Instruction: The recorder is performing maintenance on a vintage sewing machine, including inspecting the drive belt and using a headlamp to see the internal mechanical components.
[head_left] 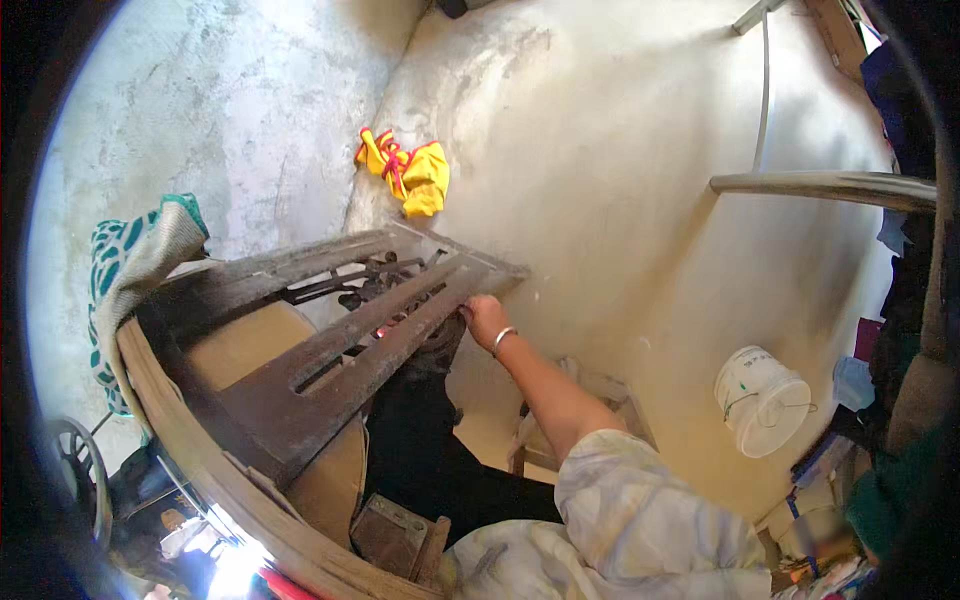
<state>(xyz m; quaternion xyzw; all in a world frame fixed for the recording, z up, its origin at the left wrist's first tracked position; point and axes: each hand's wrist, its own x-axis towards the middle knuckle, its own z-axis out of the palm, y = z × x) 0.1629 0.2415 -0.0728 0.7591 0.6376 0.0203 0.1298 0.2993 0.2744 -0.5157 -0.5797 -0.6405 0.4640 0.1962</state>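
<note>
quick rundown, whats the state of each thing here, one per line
right hand: gripping the edge of the metal frame, bangle on wrist
metal frame: rusty, tipped on its side, slots showing
yellow cloth: crumpled on the floor by the wall
white bucket: lying tilted on the floor
green patterned cloth: draped over the frame's far end
left hand: not in view

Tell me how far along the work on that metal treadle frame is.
Done: the rusty slotted iron frame lies tipped against the wooden table edge. In hand: the right hand grips its far rail. Left: cannot tell; the left hand is out of view.
</note>
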